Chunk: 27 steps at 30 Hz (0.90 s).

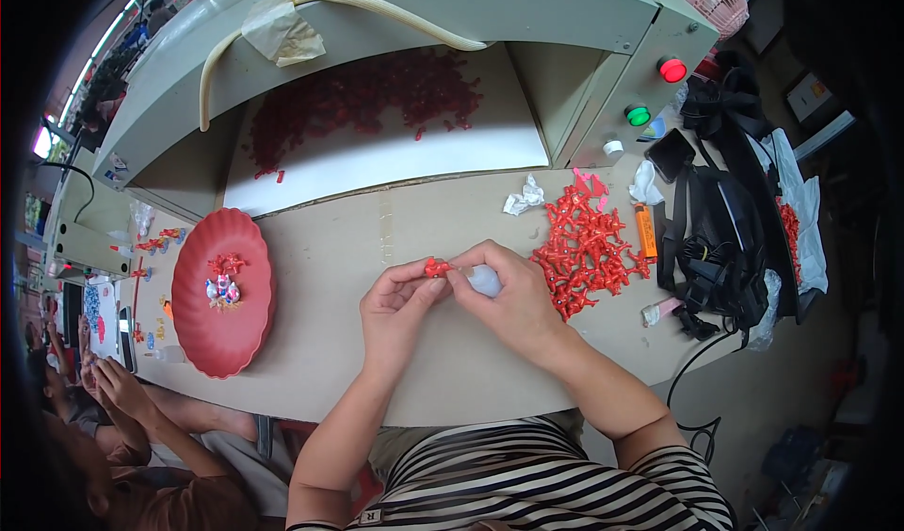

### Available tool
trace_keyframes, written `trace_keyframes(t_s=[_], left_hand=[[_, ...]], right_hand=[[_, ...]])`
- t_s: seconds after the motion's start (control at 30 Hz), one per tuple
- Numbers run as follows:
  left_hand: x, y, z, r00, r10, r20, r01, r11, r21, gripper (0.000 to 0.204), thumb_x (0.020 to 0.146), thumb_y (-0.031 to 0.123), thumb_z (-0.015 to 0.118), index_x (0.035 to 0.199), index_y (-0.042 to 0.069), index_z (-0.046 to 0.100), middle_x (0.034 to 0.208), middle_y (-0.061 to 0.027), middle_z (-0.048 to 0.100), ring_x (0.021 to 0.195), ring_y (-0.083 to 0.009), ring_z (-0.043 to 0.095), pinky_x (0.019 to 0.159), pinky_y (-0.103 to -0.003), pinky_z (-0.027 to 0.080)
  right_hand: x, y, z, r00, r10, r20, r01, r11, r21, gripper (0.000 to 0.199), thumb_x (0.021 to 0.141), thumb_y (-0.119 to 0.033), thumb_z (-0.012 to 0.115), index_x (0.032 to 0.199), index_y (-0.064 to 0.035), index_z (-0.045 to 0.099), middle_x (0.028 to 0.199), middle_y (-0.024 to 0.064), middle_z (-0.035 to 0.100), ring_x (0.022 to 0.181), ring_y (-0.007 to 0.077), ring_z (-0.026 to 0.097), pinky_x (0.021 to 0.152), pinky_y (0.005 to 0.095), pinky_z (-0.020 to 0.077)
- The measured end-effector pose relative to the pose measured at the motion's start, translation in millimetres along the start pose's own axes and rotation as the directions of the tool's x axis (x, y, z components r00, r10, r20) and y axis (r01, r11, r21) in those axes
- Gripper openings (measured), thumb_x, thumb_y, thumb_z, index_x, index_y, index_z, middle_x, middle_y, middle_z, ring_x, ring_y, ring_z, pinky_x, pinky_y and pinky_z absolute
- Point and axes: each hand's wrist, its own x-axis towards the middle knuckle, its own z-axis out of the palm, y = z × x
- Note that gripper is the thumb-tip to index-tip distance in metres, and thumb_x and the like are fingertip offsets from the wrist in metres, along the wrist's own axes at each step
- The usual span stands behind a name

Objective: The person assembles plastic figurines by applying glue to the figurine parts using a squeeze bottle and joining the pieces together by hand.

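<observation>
Over the middle of the table, my two hands meet at chest height. The fingers of my left hand point(391, 307) pinch a small shiny red plastic figure piece point(436, 267). My right hand point(516, 291) is closed around a small whitish squeeze bottle point(485, 281), its tip end pointing toward the red piece and partly hidden by my fingers. Just right of that hand lies a heap of similar red plastic figures point(576, 249). Off to the left sits a red scalloped plate point(226, 338) with a few red and multicoloured figures point(224, 284) in it.
A grey machine housing point(443, 8) spans the back, with many red pieces point(367, 98) on a white surface inside. Crumpled tissue point(524, 196), an orange tube-shaped item point(646, 232) and a black bag point(720, 239) lie rightward. Another person's hand point(122, 390) works at far left.
</observation>
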Motion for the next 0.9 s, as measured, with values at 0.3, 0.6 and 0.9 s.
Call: trace_keyframes(t_s=[0.3, 0.6, 0.9], left_hand=[[-1, -5, -2, 0.965, 0.260, 0.043, -0.263, 0.944, 0.198, 0.018, 0.079, -0.008, 0.057, 0.096, -0.002, 0.057, 0.103, -0.0103, 0.057, 0.093, -0.0159, 0.058, 0.083, -0.027, 0.048], [0, 2, -1, 0.998, 0.068, -0.009, -0.067, 0.994, 0.085, 0.018, 0.080, -0.006, 0.056, 0.098, -0.003, 0.056, 0.098, -0.0101, 0.060, 0.089, -0.0149, 0.058, 0.080, -0.027, 0.050], [0, 3, -1, 1.000, -0.002, -0.026, 0.004, 0.998, 0.055, 0.019, 0.081, -0.003, 0.056, 0.100, -0.004, 0.054, 0.095, -0.0100, 0.061, 0.087, -0.0151, 0.059, 0.079, -0.029, 0.051]], right_hand=[[-1, -3, 0, 0.999, 0.026, 0.019, -0.024, 0.997, -0.079, 0.014, 0.077, -0.011, 0.063, 0.086, -0.0030, 0.057, 0.077, 0.0084, 0.062, 0.067, 0.0167, 0.060, 0.062, 0.0271, 0.0467], [-1, -1, -1, 0.974, 0.209, 0.082, -0.217, 0.971, 0.098, 0.015, 0.075, -0.009, 0.064, 0.086, -0.0031, 0.056, 0.079, 0.0089, 0.061, 0.071, 0.0203, 0.060, 0.065, 0.0288, 0.0468], [-3, 3, -2, 0.981, -0.192, 0.013, 0.192, 0.971, -0.145, 0.020, 0.071, -0.006, 0.065, 0.089, -0.0038, 0.056, 0.083, 0.0086, 0.060, 0.076, 0.0255, 0.059, 0.069, 0.0302, 0.0467]])
